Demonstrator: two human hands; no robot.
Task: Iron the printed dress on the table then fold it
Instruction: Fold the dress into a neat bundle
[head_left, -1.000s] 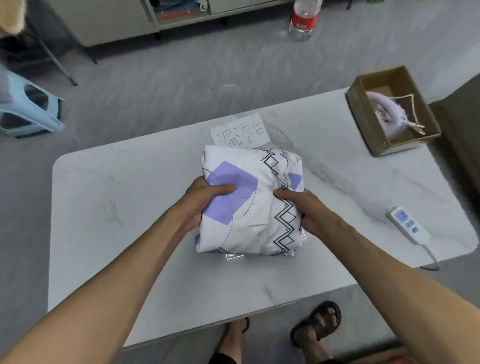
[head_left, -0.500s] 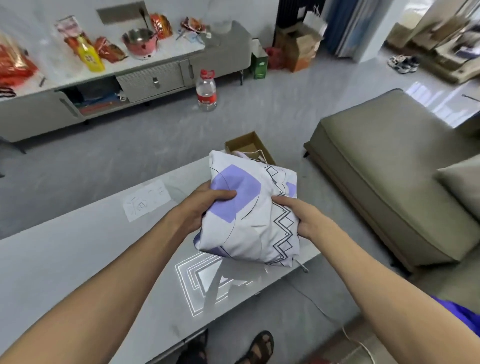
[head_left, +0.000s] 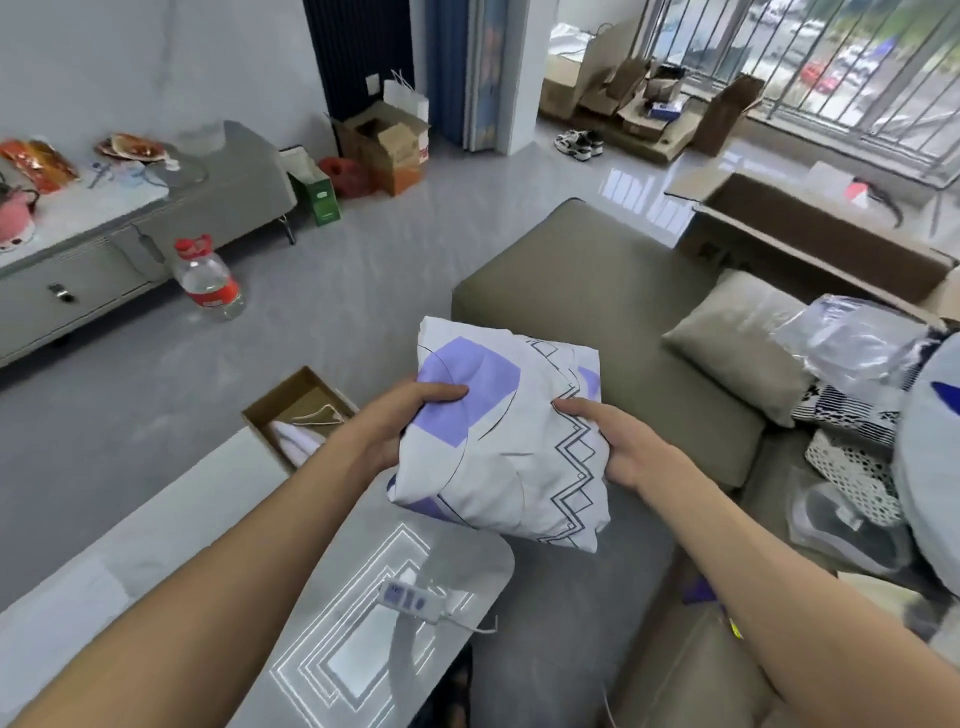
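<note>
Printed dress (head_left: 506, 441), folded into a thick white bundle with purple blocks and zigzag lines, is up in the air between both hands, clear of the table (head_left: 156, 545) below and to the left of them. Left hand (head_left: 400, 421) clamps the bundle's left edge, thumb on top across the purple patch; right hand (head_left: 621, 441) pinches the right edge, thumb on the zigzag print. Beyond and beneath the right hand lies a sofa (head_left: 597, 291), with a cushion (head_left: 737, 338) and a heap of bagged clothes (head_left: 857, 415) further to that side.

By my judgement the ironing and folding are done and the bundle is being carried off, likely toward the sofa. The risk is that only the two edges are gripped: the lower layers hang loose under the hands, so a tilt or a slack thumb could let them slide and the fold fall open. A careless drop onto the heap would crease it again.

Fingers of both hands are hidden under the cloth, so how much of the underside they support cannot be told. Near the left hand, a cardboard box (head_left: 291, 410) on the table holds something white that is hard to make out. A small white controller (head_left: 410, 600) lies on the table below the hands, its cord running out of sight
</note>
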